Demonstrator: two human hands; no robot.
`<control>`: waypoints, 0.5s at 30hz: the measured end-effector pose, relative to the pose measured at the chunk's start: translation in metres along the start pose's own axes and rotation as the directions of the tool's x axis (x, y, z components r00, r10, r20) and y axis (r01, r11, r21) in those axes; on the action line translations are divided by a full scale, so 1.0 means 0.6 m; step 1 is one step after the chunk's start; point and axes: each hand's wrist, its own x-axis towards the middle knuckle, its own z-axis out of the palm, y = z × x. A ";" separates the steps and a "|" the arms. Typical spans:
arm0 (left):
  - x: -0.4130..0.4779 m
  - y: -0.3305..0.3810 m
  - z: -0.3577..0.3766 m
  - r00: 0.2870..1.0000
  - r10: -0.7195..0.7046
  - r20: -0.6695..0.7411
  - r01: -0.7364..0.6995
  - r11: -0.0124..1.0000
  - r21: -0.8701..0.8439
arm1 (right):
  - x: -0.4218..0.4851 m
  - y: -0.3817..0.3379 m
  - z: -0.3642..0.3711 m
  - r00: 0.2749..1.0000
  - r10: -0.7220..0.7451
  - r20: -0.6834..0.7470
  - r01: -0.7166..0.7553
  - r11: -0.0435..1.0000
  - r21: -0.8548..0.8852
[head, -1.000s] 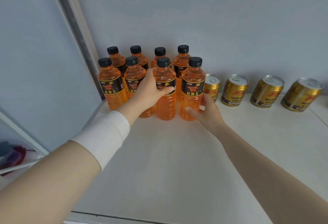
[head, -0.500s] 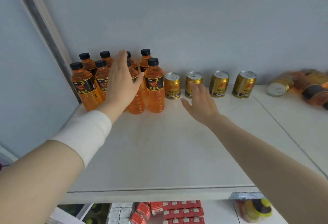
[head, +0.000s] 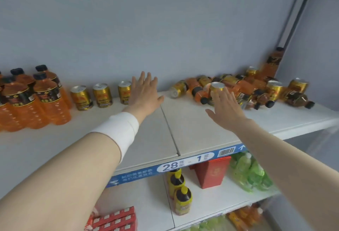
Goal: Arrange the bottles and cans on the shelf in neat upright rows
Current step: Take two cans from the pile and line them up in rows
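Both hands are extended over the white shelf (head: 192, 131), and nothing is held in either. The left hand (head: 144, 94) is spread flat, fingers straight, just in front of the rightmost of the upright gold cans (head: 100, 95). The right hand (head: 226, 109) is likewise open, palm down, directed at the jumbled heap (head: 244, 88) at the right end of the shelf.

The orange bottles (head: 34, 98) are found standing grouped at the left end, with the row of gold cans beside them along the back wall. The heap is made up of cans and bottles, most lying on their sides and overlapping; one upright can (head: 217, 86) stands at its near edge, just beyond the right fingertips.

The step in hand is judged to be the reach for the next unsorted item. A closing grasp on that nearest can is called for, followed by transfer to the open space at the row's right end.
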 end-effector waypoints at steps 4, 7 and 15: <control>0.049 0.165 0.031 0.991 0.133 -0.003 -0.133 0.986 -0.097 | -0.033 0.130 -0.002 0.992 0.120 0.037 -0.120 0.993 0.009; 0.084 0.255 0.069 0.976 0.218 -0.021 -0.219 0.969 -0.113 | -0.034 0.197 0.011 0.984 0.170 0.059 -0.170 0.985 -0.005; 0.202 0.333 0.166 0.993 0.071 0.095 -0.013 0.862 -0.507 | 0.063 0.260 0.059 0.979 0.188 0.079 -0.191 0.981 0.029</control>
